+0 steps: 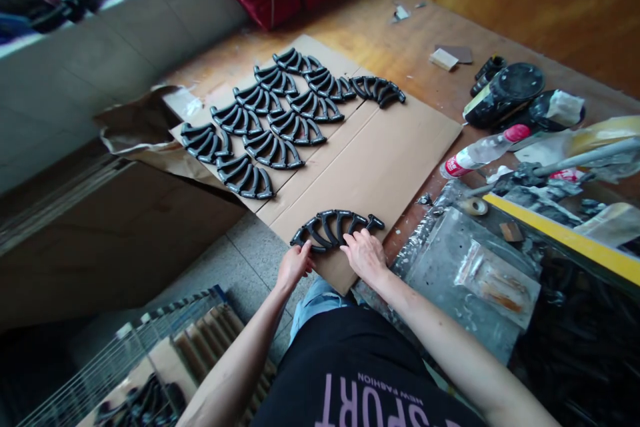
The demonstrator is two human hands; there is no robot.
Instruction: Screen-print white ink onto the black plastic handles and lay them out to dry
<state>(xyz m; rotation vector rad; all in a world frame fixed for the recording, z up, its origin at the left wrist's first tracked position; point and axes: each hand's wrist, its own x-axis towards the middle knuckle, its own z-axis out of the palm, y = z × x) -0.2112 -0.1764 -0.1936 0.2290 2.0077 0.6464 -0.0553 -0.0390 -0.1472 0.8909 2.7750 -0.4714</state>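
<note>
A fan-shaped row of black curved handle-like pieces (327,227) lies at the near end of a flat cardboard sheet (385,153). My left hand (295,265) is closed at the row's left end, thumb and fingers pinching the end piece. On the right side of the row, my right hand (365,255) curls its fingers onto the lower ends of the pieces, partly hiding them. Farther up the sheet, several similar fans of black curved pieces (270,147) lie in overlapping rows. Another fan (377,90) sits apart at their right.
A plastic bottle (480,150) with a red cap and a dark jar (505,93) stand right of the sheet. A grey board (450,273) holds a plastic packet. Lower left is a wire rack (135,353) with cardboard and black pieces. A red bundle (270,0) sits behind.
</note>
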